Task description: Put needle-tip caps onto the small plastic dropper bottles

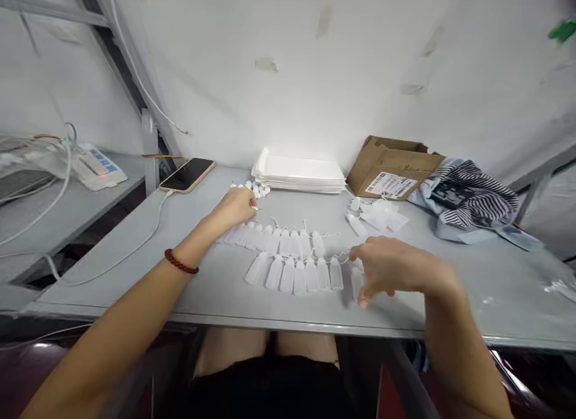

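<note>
Several fingers of our right hand [396, 263] curve apart from the thumb, around one pale tag [357, 281]; our left hand [234, 206] bends beside small white pieces [262, 191] — whether its fingertips grip anything, we cannot tell. Between our hands lie two rows of tags [299, 277] — beyond them, a white stack [303, 168] and cardboard box [387, 165]
</note>
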A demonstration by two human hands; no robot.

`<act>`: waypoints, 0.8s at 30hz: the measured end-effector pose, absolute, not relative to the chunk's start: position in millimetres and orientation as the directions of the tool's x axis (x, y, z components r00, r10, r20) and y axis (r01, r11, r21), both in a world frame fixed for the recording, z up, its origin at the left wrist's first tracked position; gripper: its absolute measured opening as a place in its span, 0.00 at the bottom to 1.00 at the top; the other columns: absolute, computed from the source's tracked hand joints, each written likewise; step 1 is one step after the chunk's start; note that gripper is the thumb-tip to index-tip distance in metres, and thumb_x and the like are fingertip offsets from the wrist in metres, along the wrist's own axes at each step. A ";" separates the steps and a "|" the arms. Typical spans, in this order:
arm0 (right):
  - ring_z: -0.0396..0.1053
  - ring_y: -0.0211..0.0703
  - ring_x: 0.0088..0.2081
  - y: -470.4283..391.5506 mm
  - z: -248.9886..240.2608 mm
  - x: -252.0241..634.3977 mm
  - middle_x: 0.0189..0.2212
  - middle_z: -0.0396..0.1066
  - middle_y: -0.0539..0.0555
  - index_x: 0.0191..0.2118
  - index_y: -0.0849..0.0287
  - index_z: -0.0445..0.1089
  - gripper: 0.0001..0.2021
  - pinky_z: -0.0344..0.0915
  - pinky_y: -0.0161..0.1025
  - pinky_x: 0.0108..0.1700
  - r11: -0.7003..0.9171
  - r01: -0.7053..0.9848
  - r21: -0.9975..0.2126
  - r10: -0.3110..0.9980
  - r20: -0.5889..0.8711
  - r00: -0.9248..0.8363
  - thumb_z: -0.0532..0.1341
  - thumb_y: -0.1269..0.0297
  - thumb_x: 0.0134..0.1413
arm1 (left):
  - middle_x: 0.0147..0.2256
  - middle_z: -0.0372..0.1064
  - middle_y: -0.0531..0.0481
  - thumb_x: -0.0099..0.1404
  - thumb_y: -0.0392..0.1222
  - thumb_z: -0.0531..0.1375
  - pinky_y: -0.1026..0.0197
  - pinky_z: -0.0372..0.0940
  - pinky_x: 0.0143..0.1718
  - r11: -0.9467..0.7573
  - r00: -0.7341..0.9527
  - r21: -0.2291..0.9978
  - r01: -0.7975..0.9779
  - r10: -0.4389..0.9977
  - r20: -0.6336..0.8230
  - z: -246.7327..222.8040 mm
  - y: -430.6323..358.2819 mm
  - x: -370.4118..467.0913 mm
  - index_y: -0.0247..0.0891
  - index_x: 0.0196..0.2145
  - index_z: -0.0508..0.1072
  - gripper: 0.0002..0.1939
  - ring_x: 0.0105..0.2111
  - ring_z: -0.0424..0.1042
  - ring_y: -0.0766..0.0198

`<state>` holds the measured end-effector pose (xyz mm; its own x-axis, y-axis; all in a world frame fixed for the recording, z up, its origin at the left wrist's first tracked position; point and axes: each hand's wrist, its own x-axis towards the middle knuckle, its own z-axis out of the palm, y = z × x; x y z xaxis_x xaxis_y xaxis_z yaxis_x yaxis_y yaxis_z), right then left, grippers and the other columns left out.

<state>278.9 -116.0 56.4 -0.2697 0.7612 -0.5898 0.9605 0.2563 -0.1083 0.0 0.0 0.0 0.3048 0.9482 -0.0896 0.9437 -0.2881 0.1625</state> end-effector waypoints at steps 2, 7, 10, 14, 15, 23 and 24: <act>0.69 0.50 0.28 -116.6 55.4 277.2 0.15 0.69 0.50 0.48 0.70 0.70 0.34 0.57 0.39 0.30 0.291 0.951 -0.101 0.759 -0.581 -0.294 0.68 0.53 0.34 | 0.41 0.70 0.46 0.66 0.43 0.57 0.53 0.68 0.41 -0.289 0.306 0.168 0.942 0.948 -0.085 -1.3 0.7 -0.2 0.33 0.42 0.70 0.11 0.40 0.71 0.60; 0.70 0.55 0.35 -115.6 50.6 275.9 0.13 0.67 0.50 0.46 0.67 0.71 0.30 0.57 0.38 0.29 0.330 0.939 -0.092 0.757 -0.568 -0.322 0.68 0.56 0.33 | 0.42 0.69 0.46 0.66 0.43 0.57 0.53 0.68 0.41 -0.281 0.300 0.189 0.941 0.951 -0.077 -1.9 1.5 0.7 0.33 0.42 0.70 0.11 0.40 0.71 0.60; 0.69 0.55 0.37 -114.6 47.4 275.6 0.14 0.67 0.50 0.41 0.63 0.72 0.24 0.57 0.38 0.29 0.348 0.935 -0.076 0.774 -0.539 -0.332 0.68 0.60 0.33 | 0.43 0.69 0.46 0.66 0.43 0.57 0.53 0.68 0.42 -0.270 0.291 0.215 0.939 0.954 -0.075 -0.9 0.3 1.4 0.34 0.43 0.70 0.12 0.41 0.70 0.59; 0.69 0.54 0.34 -114.0 45.2 275.5 0.23 0.71 0.55 0.34 0.61 0.73 0.14 0.58 0.40 0.30 0.352 0.936 -0.030 0.815 -0.481 -0.322 0.64 0.64 0.36 | 0.44 0.68 0.45 0.66 0.43 0.57 0.52 0.68 0.41 -0.245 0.272 0.277 0.929 0.960 -0.065 -0.4 -2.4 1.1 0.34 0.45 0.69 0.13 0.41 0.70 0.59; 0.69 0.54 0.34 -113.7 45.1 276.1 0.26 0.72 0.56 0.32 0.61 0.73 0.12 0.58 0.40 0.30 0.353 0.935 -0.022 0.823 -0.469 -0.321 0.64 0.64 0.36 | 0.43 0.69 0.45 0.66 0.43 0.57 0.53 0.68 0.41 -0.237 0.266 0.297 0.925 0.962 -0.060 -0.5 -3.0 0.9 0.34 0.45 0.69 0.12 0.41 0.71 0.59; 0.71 0.48 0.33 -105.8 54.5 290.5 0.29 0.74 0.54 0.47 0.64 0.70 0.23 0.65 0.41 0.33 0.331 0.933 -0.140 0.853 -0.378 -0.359 0.63 0.58 0.43 | 0.25 0.70 0.46 0.51 0.34 0.62 0.57 0.62 0.33 -0.193 0.186 0.543 0.818 0.980 0.068 4.5 -8.7 2.4 0.36 0.26 0.74 0.01 0.33 0.71 0.53; 0.71 0.46 0.32 -104.5 55.8 291.2 0.30 0.74 0.55 0.49 0.65 0.68 0.25 0.66 0.40 0.33 0.325 0.927 -0.187 0.869 -0.328 -0.370 0.62 0.57 0.44 | 0.25 0.69 0.47 0.51 0.34 0.61 0.57 0.61 0.31 -0.193 0.179 0.589 0.785 0.980 0.082 6.0 -9.8 3.8 0.36 0.28 0.74 0.04 0.32 0.71 0.54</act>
